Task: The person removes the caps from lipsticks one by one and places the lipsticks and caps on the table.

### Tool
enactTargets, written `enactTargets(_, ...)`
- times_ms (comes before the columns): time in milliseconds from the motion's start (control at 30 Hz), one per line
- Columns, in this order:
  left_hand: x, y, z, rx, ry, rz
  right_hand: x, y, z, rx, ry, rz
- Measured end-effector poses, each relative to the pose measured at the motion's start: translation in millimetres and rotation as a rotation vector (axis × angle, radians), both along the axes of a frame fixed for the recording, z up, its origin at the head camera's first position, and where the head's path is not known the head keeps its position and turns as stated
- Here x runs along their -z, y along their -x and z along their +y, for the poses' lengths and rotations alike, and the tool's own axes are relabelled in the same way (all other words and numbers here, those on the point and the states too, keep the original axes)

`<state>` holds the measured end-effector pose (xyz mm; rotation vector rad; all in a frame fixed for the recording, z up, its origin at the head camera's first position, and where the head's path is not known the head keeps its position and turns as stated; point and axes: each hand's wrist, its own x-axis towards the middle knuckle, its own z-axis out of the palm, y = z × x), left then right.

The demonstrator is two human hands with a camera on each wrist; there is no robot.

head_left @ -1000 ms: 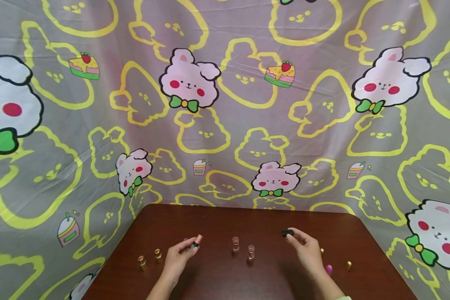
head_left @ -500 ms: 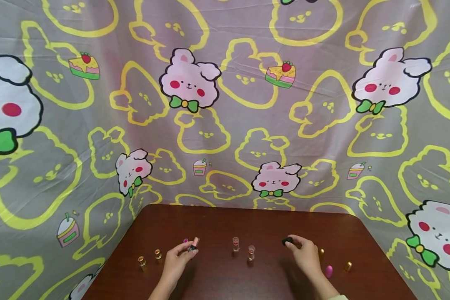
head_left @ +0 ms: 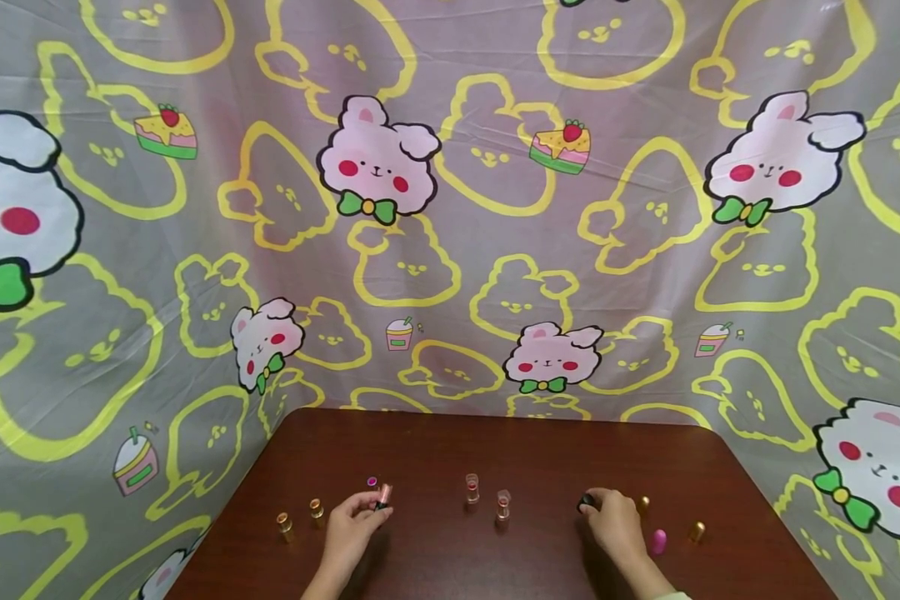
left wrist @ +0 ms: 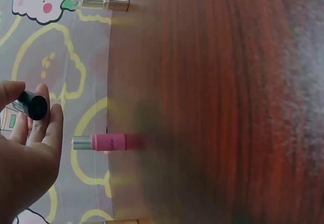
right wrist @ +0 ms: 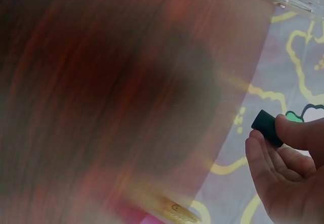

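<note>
My left hand (head_left: 351,527) pinches a lipstick (head_left: 385,495) with a black base and a pinkish upper part, held upright above the table. In the left wrist view its round black end (left wrist: 37,107) faces the camera, between thumb and fingers. To the right, my right hand (head_left: 617,523) pinches a small black lipstick cap (right wrist: 266,127) between thumb and fingertips, low over the table. Just beyond the left hand stands a pink lipstick tube (left wrist: 110,142) with a silvery collar. Two clear-capped lipsticks (head_left: 472,490) stand between the hands.
Two gold lipstick tubes (head_left: 284,523) stand at the left of the brown table (head_left: 450,446). Right of the right hand are a magenta cap (head_left: 659,542) and two gold caps (head_left: 697,532). A cartoon-printed cloth (head_left: 465,275) hangs around the table's back and sides.
Both hands have come down toward the table, the left with the lipstick and the right with the black cap. The pink tube beyond the left hand now shows more.
</note>
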<state>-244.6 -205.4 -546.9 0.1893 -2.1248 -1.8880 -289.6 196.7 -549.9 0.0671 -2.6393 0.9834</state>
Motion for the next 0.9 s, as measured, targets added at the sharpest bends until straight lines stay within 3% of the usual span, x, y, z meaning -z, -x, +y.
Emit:
enactTargets(200, 6.8, 0.0, -3.1, -0.026, 0.007, -0.007, 5.1, 1.6, 1.7, 0.017, -0.052, -0.018)
enactTargets(533, 12.1, -0.7, -6.7, 0.02, -0.056, -0.007, 11.7, 4.8, 4.8, 0.043, -0.093, -0.055)
enactTargets(900, 20.0, -1.5, -10.0, -0.107, 0.157, 0.041, 16.2, 5.6, 8.2, 0.037, -0.109, -0.064)
